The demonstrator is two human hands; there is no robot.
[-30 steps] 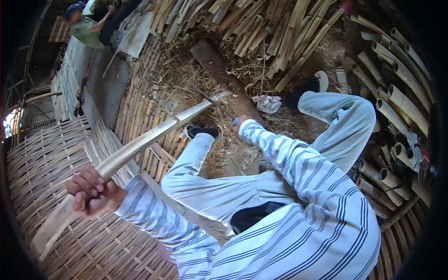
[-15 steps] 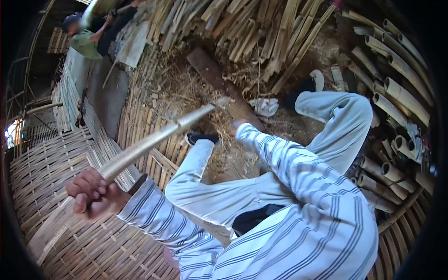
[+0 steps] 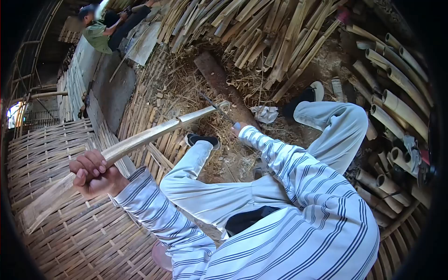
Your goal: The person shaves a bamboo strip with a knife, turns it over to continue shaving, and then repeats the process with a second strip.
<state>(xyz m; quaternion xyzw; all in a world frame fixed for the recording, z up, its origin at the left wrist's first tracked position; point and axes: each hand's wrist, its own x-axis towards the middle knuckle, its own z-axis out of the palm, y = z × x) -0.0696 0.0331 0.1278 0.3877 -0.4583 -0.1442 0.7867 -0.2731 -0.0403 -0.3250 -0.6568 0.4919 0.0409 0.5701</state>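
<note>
Long pale split bamboo slat (image 3: 154, 134): axis runs from lower left to frame centre. Left hand (image 3: 93, 173) is clenched round its near end; right hand (image 3: 235, 127), mostly hidden, grip unclear, sits nearer the far tip (image 3: 223, 106).

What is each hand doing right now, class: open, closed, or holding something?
Left hand: closed around the bamboo strip.
Right hand: mostly hidden behind its striped sleeve; it seems to grip a blade at the strip's far end, but open or closed cannot be told.

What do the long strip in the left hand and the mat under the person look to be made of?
Strip: seemingly split bamboo, pale and bare, with a node ridge showing. Left hand grips it. Mat: woven flat bamboo-like slats, dry tan, unfinished.
</note>
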